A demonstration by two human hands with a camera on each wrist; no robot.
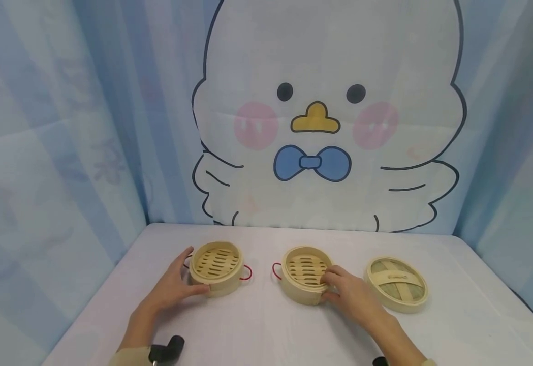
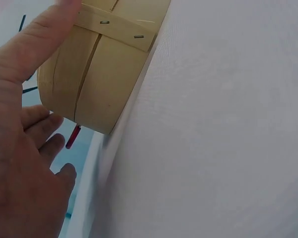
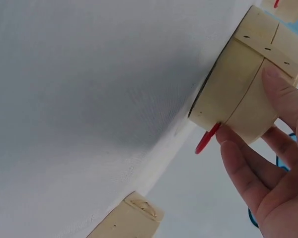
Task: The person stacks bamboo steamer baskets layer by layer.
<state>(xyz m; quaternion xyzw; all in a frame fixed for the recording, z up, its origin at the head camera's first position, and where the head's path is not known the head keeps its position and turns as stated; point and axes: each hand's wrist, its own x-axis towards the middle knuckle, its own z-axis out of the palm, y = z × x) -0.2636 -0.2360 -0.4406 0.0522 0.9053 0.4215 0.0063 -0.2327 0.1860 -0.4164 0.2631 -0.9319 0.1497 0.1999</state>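
Note:
A round bamboo steamer basket [image 1: 220, 288] with a slatted floor and red side handles rests on the table at left. My left hand [image 1: 172, 285] is spread around its near-left side, thumb at the front wall, fingers loosely extended by the handle. Another steamer basket [image 1: 300, 292] of the same kind sits in the middle. My right hand [image 1: 353, 295] grips its right side, the thumb [image 3: 273, 82] on the outer wall and fingers beside the red handle [image 3: 207, 139]. Nearest to the right hand, beyond it, lies a woven bamboo lid [image 1: 396, 284].
A white cloth covers the table [image 1: 257, 325]. Behind it hangs a light-blue curtain [image 1: 170, 127] printed with a white chick. More curtain encloses both sides. The lid's edge [image 3: 126, 220] also appears low in the right wrist view.

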